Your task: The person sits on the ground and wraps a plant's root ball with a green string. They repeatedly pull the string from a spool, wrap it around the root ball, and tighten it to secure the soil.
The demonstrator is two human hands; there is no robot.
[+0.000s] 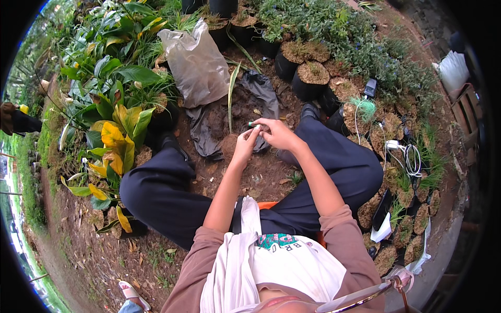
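Note:
My left hand [245, 145] and my right hand [277, 134] meet at the fingertips above the soil between my legs. At the tips of my right fingers shows a small green object [250, 124], too small to identify. My left thumb and index finger pinch together beside it; whether they hold part of it is hidden. Just beyond my hands stands a long, narrow leaf with pale edges [232, 96], and a brown fibrous clump [228, 144] lies at its base. Under them, dark soil [211, 121] rests on torn black plastic sheeting [207, 145].
A clear plastic bag [197, 66] lies past the soil. Broad-leaved plants [117, 144] crowd my left, some yellowed. Black grow bags [309, 84] topped with dry mulch line my right, bearing a white cable [411, 160] and a dark flat device [382, 209]. Another person's sandalled foot [133, 294] shows lower left.

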